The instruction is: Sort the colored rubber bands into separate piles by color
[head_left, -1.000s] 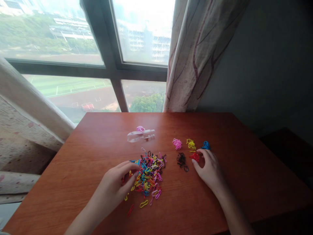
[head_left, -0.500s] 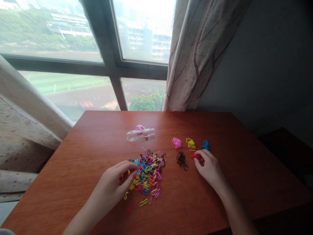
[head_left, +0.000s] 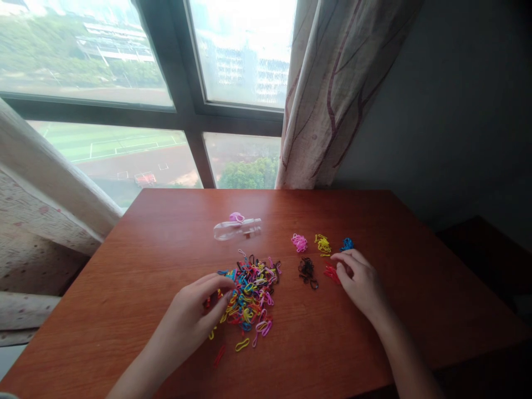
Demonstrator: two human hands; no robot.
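Note:
Small looped rubber bands of mixed colours lie in a loose pile (head_left: 251,296) on the table. My left hand (head_left: 195,310) rests at the pile's left edge, thumb and forefinger curved with a small gap between their tips; no band shows in that gap. To the right, my right hand (head_left: 361,280) hovers beside a small heap of red rubber bands (head_left: 331,272). Its thumb and forefinger are apart and hold nothing visible. Around it sit single-colour heaps: black bands (head_left: 306,269), pink bands (head_left: 299,243), yellow bands (head_left: 322,244) and blue bands (head_left: 347,244), the last partly behind my fingers.
A clear plastic item (head_left: 236,228) with a pink piece on it lies behind the pile. The brown wooden table (head_left: 166,233) reaches back to a window (head_left: 245,119) with curtains (head_left: 316,111) at its sides. Stray bands (head_left: 242,344) lie near the front.
My right thumb and forefinger have parted and drawn back slightly from the red heap, leaving red bands on the table. My left hand stays at the pile. The view has shifted slightly.

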